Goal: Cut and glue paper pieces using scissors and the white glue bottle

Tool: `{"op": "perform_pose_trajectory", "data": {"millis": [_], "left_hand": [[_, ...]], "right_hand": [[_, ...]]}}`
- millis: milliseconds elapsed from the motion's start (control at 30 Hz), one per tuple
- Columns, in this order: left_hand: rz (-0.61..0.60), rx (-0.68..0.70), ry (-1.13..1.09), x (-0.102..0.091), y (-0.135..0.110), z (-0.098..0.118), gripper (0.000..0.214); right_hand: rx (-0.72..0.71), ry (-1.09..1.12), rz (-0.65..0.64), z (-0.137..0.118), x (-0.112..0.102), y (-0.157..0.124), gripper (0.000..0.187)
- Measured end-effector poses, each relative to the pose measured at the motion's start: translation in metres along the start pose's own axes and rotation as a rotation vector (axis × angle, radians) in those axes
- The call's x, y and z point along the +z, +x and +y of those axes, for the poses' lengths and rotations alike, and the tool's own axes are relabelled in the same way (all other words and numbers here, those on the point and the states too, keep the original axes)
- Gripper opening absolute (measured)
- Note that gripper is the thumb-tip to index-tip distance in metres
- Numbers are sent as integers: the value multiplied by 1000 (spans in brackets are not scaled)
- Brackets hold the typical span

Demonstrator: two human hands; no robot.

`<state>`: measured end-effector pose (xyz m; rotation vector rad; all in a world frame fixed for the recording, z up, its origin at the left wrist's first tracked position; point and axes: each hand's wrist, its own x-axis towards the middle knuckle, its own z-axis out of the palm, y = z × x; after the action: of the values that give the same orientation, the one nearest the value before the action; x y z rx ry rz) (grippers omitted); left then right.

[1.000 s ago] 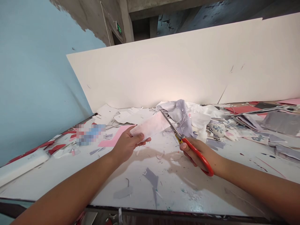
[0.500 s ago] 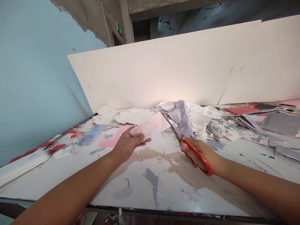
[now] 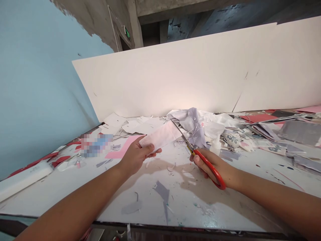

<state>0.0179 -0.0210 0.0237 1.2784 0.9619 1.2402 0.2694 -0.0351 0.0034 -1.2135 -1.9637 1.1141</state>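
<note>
My left hand pinches the near end of a pale pinkish-white strip of fabric, thumb on top and fingers beneath. The strip is held above the table, angled up to the right. My right hand is wrapped round a pair of scissors with red-orange handles and a yellow bit near the pivot. The metal blades point up and left, lying along the strip's far right edge; whether they are biting into it I cannot tell. A pink piece lies flat behind my left hand.
The white table is strewn with scraps. Crumpled lilac cloth and white paper pieces lie at the back against an upright white board. Patterned and grey offcuts pile up at right. A long white block sits at left.
My right hand and the scissors have shifted slightly left and down, the blades still along the strip's end. My left hand keeps its hold in nearly the same place.
</note>
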Motion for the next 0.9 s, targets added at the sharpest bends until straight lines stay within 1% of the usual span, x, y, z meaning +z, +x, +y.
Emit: {"op": "perform_pose_trajectory", "data": {"millis": [100, 233, 333, 467, 567, 767, 900], "left_hand": [[-6, -8, -2, -1, 0, -1, 35], [-9, -30, -5, 0, -1, -1, 35], [-19, -39, 4, 0, -1, -1, 33], [-78, -24, 46, 0, -2, 0, 27], [-103, -21, 78, 0, -2, 0, 28], [-126, -18, 113, -1, -3, 0, 30], [-124, -15, 120, 0, -3, 0, 31]], "right_hand": [[-9, 5, -43, 1, -2, -3, 37], [-113, -39, -56, 6, -3, -4, 38], [-147, -48, -59, 7, -2, -3, 41], [-156, -46, -55, 4, -1, -2, 45], [-151, -41, -47, 2, -2, -4, 45], [-158, -52, -40, 4, -1, -3, 42], [-143, -30, 4, 6, 0, -2, 42]]}}
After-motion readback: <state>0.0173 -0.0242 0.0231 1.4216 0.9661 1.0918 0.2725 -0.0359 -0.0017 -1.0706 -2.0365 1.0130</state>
